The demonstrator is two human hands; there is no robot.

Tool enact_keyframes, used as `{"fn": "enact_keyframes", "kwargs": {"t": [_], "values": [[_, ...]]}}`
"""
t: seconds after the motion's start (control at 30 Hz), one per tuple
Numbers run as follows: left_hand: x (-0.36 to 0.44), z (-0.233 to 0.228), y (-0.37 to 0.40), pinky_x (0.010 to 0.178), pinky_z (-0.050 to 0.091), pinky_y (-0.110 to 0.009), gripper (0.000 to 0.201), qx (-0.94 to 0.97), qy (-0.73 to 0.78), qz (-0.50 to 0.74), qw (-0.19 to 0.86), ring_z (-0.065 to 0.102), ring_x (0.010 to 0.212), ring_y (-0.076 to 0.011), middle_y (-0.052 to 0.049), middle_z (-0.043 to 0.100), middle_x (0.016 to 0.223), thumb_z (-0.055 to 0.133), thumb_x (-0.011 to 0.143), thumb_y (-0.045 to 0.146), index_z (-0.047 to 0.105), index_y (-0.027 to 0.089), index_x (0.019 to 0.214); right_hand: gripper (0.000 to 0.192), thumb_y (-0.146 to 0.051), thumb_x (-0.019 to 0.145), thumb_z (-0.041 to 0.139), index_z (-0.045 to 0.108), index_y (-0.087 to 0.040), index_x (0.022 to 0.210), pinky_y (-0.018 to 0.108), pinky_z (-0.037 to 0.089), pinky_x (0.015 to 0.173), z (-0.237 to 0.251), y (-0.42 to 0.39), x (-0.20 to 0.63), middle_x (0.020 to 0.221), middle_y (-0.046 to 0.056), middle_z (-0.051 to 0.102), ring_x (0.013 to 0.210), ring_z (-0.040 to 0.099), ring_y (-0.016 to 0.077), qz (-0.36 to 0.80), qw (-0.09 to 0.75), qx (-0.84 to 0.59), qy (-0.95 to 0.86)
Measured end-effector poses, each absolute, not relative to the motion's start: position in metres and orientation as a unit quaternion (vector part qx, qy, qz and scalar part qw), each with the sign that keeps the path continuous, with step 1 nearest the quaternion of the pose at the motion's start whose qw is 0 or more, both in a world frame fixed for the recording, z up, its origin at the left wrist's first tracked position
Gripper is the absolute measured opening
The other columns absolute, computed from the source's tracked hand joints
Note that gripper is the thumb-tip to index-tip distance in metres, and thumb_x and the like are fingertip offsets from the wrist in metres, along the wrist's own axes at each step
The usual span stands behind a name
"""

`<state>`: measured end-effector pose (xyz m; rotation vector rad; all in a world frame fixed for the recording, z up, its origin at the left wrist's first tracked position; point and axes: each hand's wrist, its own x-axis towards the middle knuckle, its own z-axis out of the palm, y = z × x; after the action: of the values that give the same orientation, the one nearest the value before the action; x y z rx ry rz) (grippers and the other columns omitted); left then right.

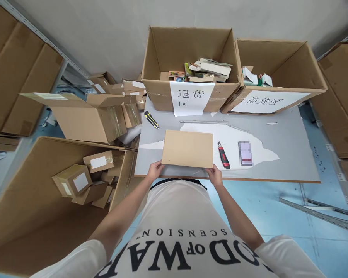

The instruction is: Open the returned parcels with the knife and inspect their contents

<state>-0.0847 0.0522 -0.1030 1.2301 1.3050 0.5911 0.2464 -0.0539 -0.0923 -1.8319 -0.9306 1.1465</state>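
A plain brown cardboard box (188,148) is in front of me at the near edge of the grey table (290,143). My left hand (155,170) grips its near left corner, and my right hand (214,175) grips the near right corner. Fingers of both hands are partly hidden under the box. Just right of it lies a red and black utility knife (224,155), with a small pixelated item (245,153) farther right. Beyond the box's far left corner rests a yellow and black utility knife (151,120).
Two large open cartons with paper signs stand at the back: the left carton (158,94) holds books and small boxes, the right carton (287,73) a few items. At my left, a big open carton (46,231) contains several small boxes. A metal bar (316,214) shows lower right.
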Motion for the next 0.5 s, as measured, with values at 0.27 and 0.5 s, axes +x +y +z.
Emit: {"fn": "enact_keyframes", "kwargs": {"t": [0.27, 0.5], "values": [[-0.082, -0.094, 0.051, 0.101, 0.044, -0.047, 0.062, 0.570, 0.561, 0.267, 0.538, 0.063, 0.108, -0.0308, -0.011, 0.070, 0.112, 0.059, 0.073, 0.065, 0.071, 0.014, 0.106, 0.041, -0.048, 0.080, 0.053, 0.066, -0.016, 0.103, 0.039, 0.051, 0.084, -0.077, -0.048, 0.249, 0.093, 0.010, 0.074, 0.090, 0.068, 0.0272, 0.400, 0.320, -0.750, -0.418], [-0.079, -0.050, 0.067, 0.092, 0.049, -0.037, 0.050, 0.633, 0.584, 0.275, 0.426, 0.066, 0.102, -0.0273, -0.010, 0.069, 0.116, 0.052, 0.085, 0.050, 0.069, 0.013, 0.113, 0.044, -0.051, 0.086, 0.048, 0.071, -0.019, 0.106, 0.033, 0.050, 0.072, -0.029, -0.022, 0.267, 0.083, 0.007, 0.075, 0.074, 0.068, 0.0240, 0.298, 0.246, -0.761, -0.521]]}}
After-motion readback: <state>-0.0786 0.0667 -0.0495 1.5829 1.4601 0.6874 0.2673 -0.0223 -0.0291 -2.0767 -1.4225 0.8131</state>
